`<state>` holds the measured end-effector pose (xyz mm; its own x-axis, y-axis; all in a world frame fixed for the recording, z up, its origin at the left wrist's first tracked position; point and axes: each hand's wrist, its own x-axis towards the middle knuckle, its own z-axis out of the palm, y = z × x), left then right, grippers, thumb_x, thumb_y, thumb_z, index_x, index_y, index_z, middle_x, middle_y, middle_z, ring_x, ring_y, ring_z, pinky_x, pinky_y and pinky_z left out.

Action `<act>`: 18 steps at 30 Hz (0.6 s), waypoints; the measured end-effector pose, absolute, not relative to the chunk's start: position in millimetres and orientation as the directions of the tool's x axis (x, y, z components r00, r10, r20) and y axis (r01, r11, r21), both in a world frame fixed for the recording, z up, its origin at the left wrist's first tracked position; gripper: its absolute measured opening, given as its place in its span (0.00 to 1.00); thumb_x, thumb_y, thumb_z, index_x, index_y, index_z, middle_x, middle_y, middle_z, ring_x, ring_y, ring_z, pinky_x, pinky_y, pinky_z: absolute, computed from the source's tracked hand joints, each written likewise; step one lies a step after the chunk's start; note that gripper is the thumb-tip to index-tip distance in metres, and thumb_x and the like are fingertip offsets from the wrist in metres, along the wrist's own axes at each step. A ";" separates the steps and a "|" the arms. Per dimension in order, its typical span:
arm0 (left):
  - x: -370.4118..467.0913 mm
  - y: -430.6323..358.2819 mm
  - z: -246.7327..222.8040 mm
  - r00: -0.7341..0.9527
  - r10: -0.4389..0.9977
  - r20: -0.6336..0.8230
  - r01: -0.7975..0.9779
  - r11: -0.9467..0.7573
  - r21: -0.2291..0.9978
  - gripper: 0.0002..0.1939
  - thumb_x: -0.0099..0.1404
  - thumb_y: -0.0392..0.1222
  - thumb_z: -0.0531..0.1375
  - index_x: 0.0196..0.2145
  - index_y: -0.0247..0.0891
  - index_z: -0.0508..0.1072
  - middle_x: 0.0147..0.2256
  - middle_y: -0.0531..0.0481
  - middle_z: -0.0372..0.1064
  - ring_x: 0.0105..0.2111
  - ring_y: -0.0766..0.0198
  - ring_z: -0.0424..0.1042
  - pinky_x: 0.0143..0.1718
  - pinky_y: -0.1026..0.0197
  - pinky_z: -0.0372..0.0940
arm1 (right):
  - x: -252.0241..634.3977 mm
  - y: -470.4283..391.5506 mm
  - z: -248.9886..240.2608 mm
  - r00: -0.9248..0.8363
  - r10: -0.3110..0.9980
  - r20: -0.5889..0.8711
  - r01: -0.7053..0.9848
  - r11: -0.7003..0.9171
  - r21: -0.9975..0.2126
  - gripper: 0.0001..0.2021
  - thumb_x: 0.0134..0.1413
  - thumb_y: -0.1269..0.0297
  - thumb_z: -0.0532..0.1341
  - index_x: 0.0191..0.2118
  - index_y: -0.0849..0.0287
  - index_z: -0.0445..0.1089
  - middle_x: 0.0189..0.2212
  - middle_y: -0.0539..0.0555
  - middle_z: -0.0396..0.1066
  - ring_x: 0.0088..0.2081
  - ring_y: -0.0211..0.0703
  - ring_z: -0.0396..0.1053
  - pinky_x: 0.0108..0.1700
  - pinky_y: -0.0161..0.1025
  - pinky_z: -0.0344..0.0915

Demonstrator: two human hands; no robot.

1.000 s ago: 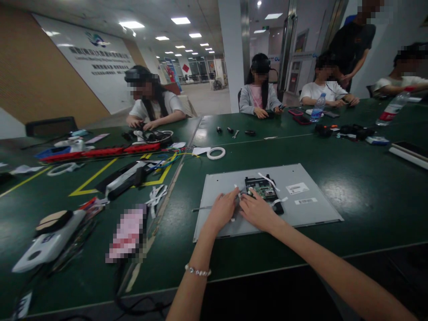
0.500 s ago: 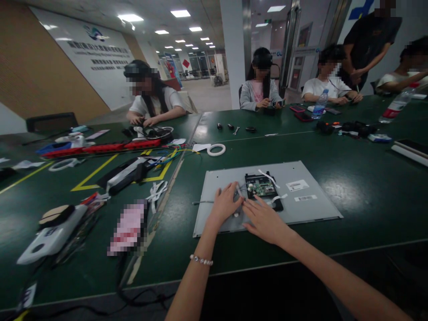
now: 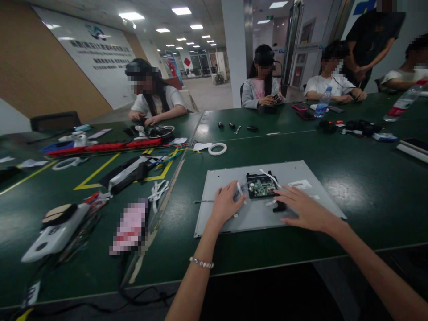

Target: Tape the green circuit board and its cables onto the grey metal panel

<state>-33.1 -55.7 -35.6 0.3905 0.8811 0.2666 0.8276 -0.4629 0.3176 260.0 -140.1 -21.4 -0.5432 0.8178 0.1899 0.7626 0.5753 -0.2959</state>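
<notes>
A flat grey metal panel (image 3: 220, 178) lies on the green table before me. Fixed to its middle is a green circuit board (image 3: 262, 185) in a black frame, with a white tape strip (image 3: 268, 176) across its upper right part. My left hand (image 3: 226, 206) rests on the panel left of the board, fingers stretched and thumb apart, beside another short white strip (image 3: 239, 188). From under that hand a thin grey cable (image 3: 204, 201) runs out past the panel's left edge. My right hand (image 3: 306, 209) is spread over the panel's right side, fingertips near the board's right edge, partly covering white labels (image 3: 300, 183).
A roll of white tape (image 3: 217, 149) lies behind the panel. A pink pouch (image 3: 130, 225), a white device (image 3: 55, 236) and a red power strip (image 3: 107, 146) are on the left. Bottles (image 3: 323, 103) stand at the back right. Other people sit across the table.
My right hand has moved right, away from my left hand, to the far side of the circuit board. My left hand has stayed nearly in place.
</notes>
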 end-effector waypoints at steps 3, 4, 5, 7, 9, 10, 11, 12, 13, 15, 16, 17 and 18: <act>-35.6 -54.4 -30.6 0.296 0.879 0.374 0.820 -0.434 0.372 0.23 0.68 0.49 0.51 0.57 0.37 0.60 0.55 0.41 0.63 0.56 0.54 0.63 0.56 0.50 0.57 | 298.4 -142.8 -32.3 -0.515 0.852 0.098 0.813 0.521 -0.260 0.39 0.50 0.41 0.59 0.65 0.51 0.52 0.66 0.53 0.43 0.66 0.55 0.36 0.64 0.58 0.39; -36.5 -54.2 -28.4 0.252 0.875 0.412 0.819 -0.420 0.391 0.22 0.68 0.48 0.50 0.56 0.37 0.61 0.54 0.40 0.64 0.55 0.54 0.64 0.56 0.51 0.58 | 307.3 -144.7 -37.4 -0.503 0.862 0.071 0.828 0.503 -0.249 0.41 0.49 0.40 0.59 0.66 0.51 0.50 0.66 0.53 0.41 0.66 0.56 0.35 0.64 0.58 0.39; -37.4 -54.2 -26.3 0.211 0.869 0.448 0.816 -0.408 0.408 0.21 0.69 0.47 0.50 0.56 0.36 0.61 0.53 0.40 0.65 0.54 0.54 0.64 0.56 0.51 0.58 | 314.0 -146.8 -42.6 -0.491 0.870 0.047 0.840 0.487 -0.240 0.43 0.49 0.39 0.59 0.67 0.51 0.47 0.67 0.53 0.38 0.66 0.56 0.35 0.64 0.58 0.39; -38.9 -54.7 -22.5 0.144 0.849 0.508 0.808 -0.398 0.435 0.19 0.69 0.45 0.50 0.54 0.37 0.62 0.52 0.40 0.65 0.53 0.55 0.65 0.55 0.51 0.59 | 321.4 -150.7 -51.5 -0.475 0.880 0.009 0.857 0.464 -0.224 0.43 0.50 0.38 0.57 0.67 0.50 0.44 0.67 0.53 0.36 0.66 0.56 0.34 0.64 0.58 0.39; -40.3 -56.1 -19.9 0.109 0.826 0.553 0.799 -0.404 0.446 0.17 0.69 0.44 0.50 0.53 0.38 0.63 0.51 0.42 0.66 0.53 0.55 0.65 0.55 0.51 0.59 | 322.8 -153.6 -57.0 -0.459 0.889 -0.001 0.868 0.448 -0.213 0.42 0.52 0.39 0.55 0.68 0.50 0.44 0.67 0.53 0.37 0.66 0.55 0.35 0.64 0.58 0.39; -40.9 -57.0 -18.9 0.099 0.816 0.570 0.796 -0.408 0.447 0.16 0.69 0.43 0.50 0.52 0.38 0.64 0.50 0.42 0.66 0.52 0.56 0.65 0.55 0.51 0.59 | 322.3 -154.5 -58.4 -0.449 0.893 0.006 0.873 0.441 -0.210 0.41 0.52 0.39 0.55 0.68 0.50 0.44 0.67 0.52 0.38 0.66 0.54 0.35 0.64 0.57 0.39; -41.6 -57.9 -18.2 0.089 0.807 0.583 0.795 -0.411 0.447 0.15 0.69 0.43 0.50 0.52 0.39 0.64 0.49 0.43 0.66 0.52 0.56 0.65 0.55 0.51 0.59 | 321.6 -155.2 -58.9 -0.442 0.897 0.015 0.876 0.435 -0.209 0.41 0.52 0.39 0.55 0.67 0.49 0.45 0.67 0.52 0.39 0.66 0.54 0.35 0.64 0.57 0.39; -42.3 -58.7 -17.6 0.080 0.801 0.593 0.795 -0.410 0.447 0.15 0.69 0.42 0.50 0.51 0.39 0.65 0.49 0.43 0.67 0.52 0.56 0.65 0.55 0.51 0.59 | 320.9 -155.8 -58.9 -0.436 0.900 0.022 0.878 0.430 -0.210 0.40 0.53 0.40 0.55 0.67 0.49 0.45 0.66 0.52 0.39 0.66 0.54 0.36 0.64 0.57 0.39; -43.1 -59.5 -17.1 0.069 0.796 0.601 0.797 -0.406 0.447 0.14 0.69 0.42 0.50 0.50 0.39 0.65 0.49 0.43 0.67 0.51 0.56 0.66 0.55 0.51 0.59 | 320.4 -156.4 -58.5 -0.433 0.901 0.025 0.879 0.428 -0.213 0.40 0.53 0.40 0.55 0.67 0.49 0.46 0.66 0.52 0.40 0.66 0.54 0.36 0.64 0.57 0.39; -44.7 -60.6 -16.3 0.051 0.790 0.610 0.803 -0.396 0.446 0.14 0.69 0.42 0.50 0.50 0.39 0.66 0.49 0.44 0.67 0.51 0.56 0.66 0.55 0.51 0.59 | 320.7 -157.9 -57.4 -0.430 0.903 0.022 0.880 0.424 -0.216 0.39 0.53 0.40 0.55 0.67 0.49 0.46 0.66 0.53 0.40 0.66 0.54 0.36 0.64 0.57 0.40; -45.5 -60.8 -16.0 0.046 0.788 0.613 0.805 -0.393 0.445 0.13 0.69 0.41 0.50 0.49 0.39 0.66 0.48 0.44 0.67 0.51 0.56 0.66 0.54 0.51 0.60 | 321.6 -159.1 -56.9 -0.426 0.904 0.020 0.881 0.420 -0.215 0.39 0.53 0.41 0.54 0.67 0.50 0.46 0.66 0.53 0.40 0.66 0.54 0.36 0.64 0.56 0.40; -46.2 -60.9 -15.7 0.042 0.787 0.616 0.806 -0.391 0.444 0.13 0.69 0.41 0.50 0.49 0.38 0.66 0.48 0.44 0.67 0.50 0.56 0.66 0.54 0.51 0.60 | 322.9 -160.5 -56.8 -0.423 0.906 0.016 0.884 0.417 -0.212 0.39 0.54 0.41 0.54 0.67 0.50 0.46 0.66 0.53 0.39 0.66 0.54 0.36 0.64 0.56 0.40; -46.8 -60.9 -15.5 0.040 0.785 0.619 0.807 -0.391 0.443 0.13 0.68 0.41 0.50 0.48 0.38 0.67 0.47 0.44 0.67 0.50 0.56 0.66 0.53 0.52 0.60 | 324.6 -162.4 -57.0 -0.420 0.908 0.015 0.887 0.413 -0.206 0.39 0.54 0.41 0.54 0.67 0.50 0.45 0.67 0.53 0.38 0.66 0.54 0.36 0.64 0.56 0.40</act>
